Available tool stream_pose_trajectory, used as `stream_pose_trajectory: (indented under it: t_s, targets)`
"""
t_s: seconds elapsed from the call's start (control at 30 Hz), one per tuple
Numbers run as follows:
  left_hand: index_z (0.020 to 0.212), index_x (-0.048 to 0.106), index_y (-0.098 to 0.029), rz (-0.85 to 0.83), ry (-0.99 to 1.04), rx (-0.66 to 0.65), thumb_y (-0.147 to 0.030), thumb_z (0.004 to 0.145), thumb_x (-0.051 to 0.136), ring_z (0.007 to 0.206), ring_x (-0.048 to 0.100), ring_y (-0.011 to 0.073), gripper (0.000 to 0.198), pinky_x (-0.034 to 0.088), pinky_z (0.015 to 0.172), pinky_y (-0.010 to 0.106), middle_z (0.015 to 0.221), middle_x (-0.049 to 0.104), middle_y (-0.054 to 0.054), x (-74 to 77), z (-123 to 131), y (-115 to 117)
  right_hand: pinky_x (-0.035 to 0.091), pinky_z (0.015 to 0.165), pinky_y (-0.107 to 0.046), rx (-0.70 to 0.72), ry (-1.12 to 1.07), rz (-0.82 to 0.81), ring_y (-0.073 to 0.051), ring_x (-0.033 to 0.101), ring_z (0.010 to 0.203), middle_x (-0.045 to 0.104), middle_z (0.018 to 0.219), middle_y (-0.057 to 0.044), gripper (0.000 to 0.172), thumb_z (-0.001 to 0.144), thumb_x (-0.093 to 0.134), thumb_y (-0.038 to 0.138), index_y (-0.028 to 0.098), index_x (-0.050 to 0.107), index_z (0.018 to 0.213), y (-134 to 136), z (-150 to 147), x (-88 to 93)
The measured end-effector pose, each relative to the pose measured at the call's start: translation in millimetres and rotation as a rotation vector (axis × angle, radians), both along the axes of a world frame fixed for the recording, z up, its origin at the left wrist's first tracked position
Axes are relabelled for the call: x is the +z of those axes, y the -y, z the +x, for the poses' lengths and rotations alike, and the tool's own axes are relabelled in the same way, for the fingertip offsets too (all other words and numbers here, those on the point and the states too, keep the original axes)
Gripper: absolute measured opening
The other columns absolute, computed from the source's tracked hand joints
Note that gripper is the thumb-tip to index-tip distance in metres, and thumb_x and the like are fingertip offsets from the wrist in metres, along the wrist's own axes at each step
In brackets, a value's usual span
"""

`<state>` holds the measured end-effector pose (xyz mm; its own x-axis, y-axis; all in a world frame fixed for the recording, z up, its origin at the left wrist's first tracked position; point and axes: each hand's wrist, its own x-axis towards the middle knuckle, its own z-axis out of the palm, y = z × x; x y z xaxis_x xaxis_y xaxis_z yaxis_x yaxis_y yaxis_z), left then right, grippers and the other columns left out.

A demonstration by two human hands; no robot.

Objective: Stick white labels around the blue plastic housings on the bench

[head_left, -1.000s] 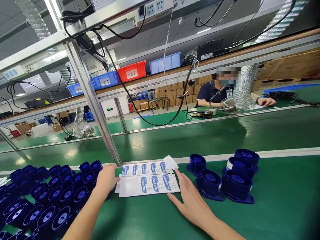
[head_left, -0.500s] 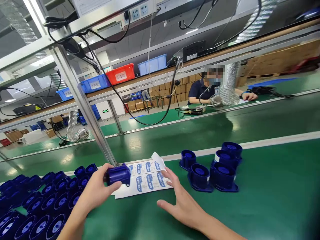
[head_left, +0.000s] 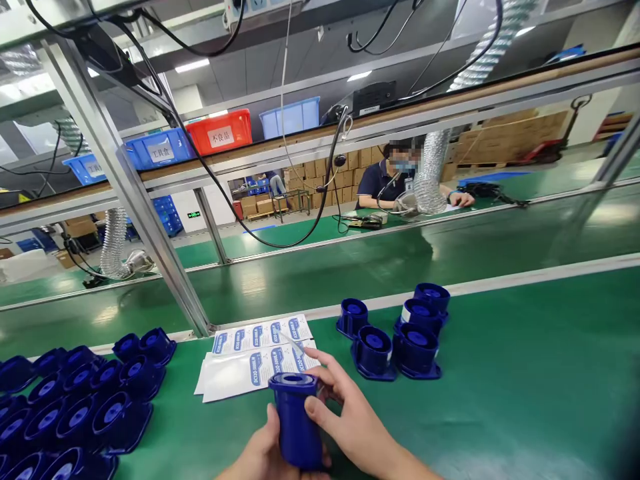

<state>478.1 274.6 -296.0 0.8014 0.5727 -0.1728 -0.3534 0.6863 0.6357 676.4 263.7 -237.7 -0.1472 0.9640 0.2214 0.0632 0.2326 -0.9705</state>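
My left hand [head_left: 267,443] is wrapped round a dark blue plastic housing [head_left: 299,427], held upright above the green bench with its flanged end up. My right hand [head_left: 345,407] is at the housing's right side, thumb against its wall. A thin pale label [head_left: 294,342], seen nearly edge-on, sticks out from the right index fingertip; how the other fingers grip is partly hidden. Just behind the housing lie white label sheets [head_left: 227,377] printed in blue. Several similar housings [head_left: 417,347] stand to the right, some with a white label on the side.
Many more blue housings [head_left: 80,413] stand in rows on the left of the green bench [head_left: 525,360]. A metal post [head_left: 150,227] rises behind the sheets. A black cable [head_left: 280,245] hangs in front. Across the benches sits a co-worker [head_left: 375,183].
My left hand has brought the housing rightward and nearer, turning it from lying sideways to upright. My right hand has moved from the label sheet to the housing, a label at its fingertip.
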Motion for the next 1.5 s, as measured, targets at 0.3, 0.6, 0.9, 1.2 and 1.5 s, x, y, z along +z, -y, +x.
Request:
stream_pose_trajectory:
  t_s: [0.3, 0.6, 0.9, 1.2, 1.5]
  targets:
    - [0.103, 0.08, -0.014, 0.222, -0.134, 0.057, -0.101, 0.062, 0.053, 0.085, 0.067, 0.0232, 0.099, 0.049, 0.087, 0.036, 0.094, 0.073, 0.013, 8.3, -5.4, 2.4, 0.043, 0.118, -0.051, 0.2, 0.103, -0.024, -0.034, 0.063, 0.128, 0.059, 0.147, -0.012, 0.127, 0.064, 0.092, 0.026, 0.034, 0.016, 0.165, 6.8, 9.9, -16.9]
    - [0.093, 0.078, -0.015, -0.079, -0.18, 0.178, -0.107, 0.06, 0.042, 0.072, 0.062, 0.019, 0.105, 0.048, 0.079, 0.032, 0.077, 0.068, 0.008, -26.5, 3.6, 0.5, 0.036, 0.123, -0.054, 0.344, 0.052, -0.192, -0.037, 0.05, 0.145, 0.05, 0.155, -0.013, 0.136, 0.061, 0.085, 0.021, 0.034, 0.001, 0.168, 5.0, 12.6, -12.5]
    - [0.129, 0.072, -0.018, 0.036, -0.054, 0.167, -0.082, 0.063, 0.083, 0.082, 0.072, 0.0223, 0.093, 0.053, 0.083, 0.036, 0.105, 0.077, 0.012, 9.1, 4.1, 6.2, 0.049, 0.109, -0.053, 0.385, -0.206, -0.223, -0.037, 0.057, 0.136, 0.047, 0.156, -0.018, 0.102, 0.09, 0.063, 0.074, 0.033, 0.008, 0.165, -1.0, 9.8, -16.6]
    - [0.12, 0.076, -0.026, 0.188, -0.119, 0.361, -0.06, 0.067, 0.093, 0.125, 0.067, 0.0328, 0.065, 0.044, 0.115, 0.048, 0.128, 0.075, 0.013, 25.8, 14.7, 14.2, 0.051, 0.105, -0.054, -0.025, -0.042, -0.013, -0.033, 0.067, 0.115, 0.061, 0.134, -0.016, 0.082, 0.089, 0.062, 0.062, 0.027, 0.025, 0.153, 0.3, -12.5, -22.2]
    - [0.119, 0.076, -0.023, 0.162, -0.145, 0.445, -0.047, 0.076, 0.093, 0.112, 0.073, 0.027, 0.053, 0.048, 0.114, 0.043, 0.111, 0.08, 0.009, 31.3, 7.2, 11.1, 0.05, 0.112, -0.06, -0.008, 0.339, 0.05, -0.04, 0.06, 0.135, 0.045, 0.158, -0.023, 0.126, 0.071, 0.079, 0.031, 0.027, -0.006, 0.163, 7.9, -9.2, -15.6]
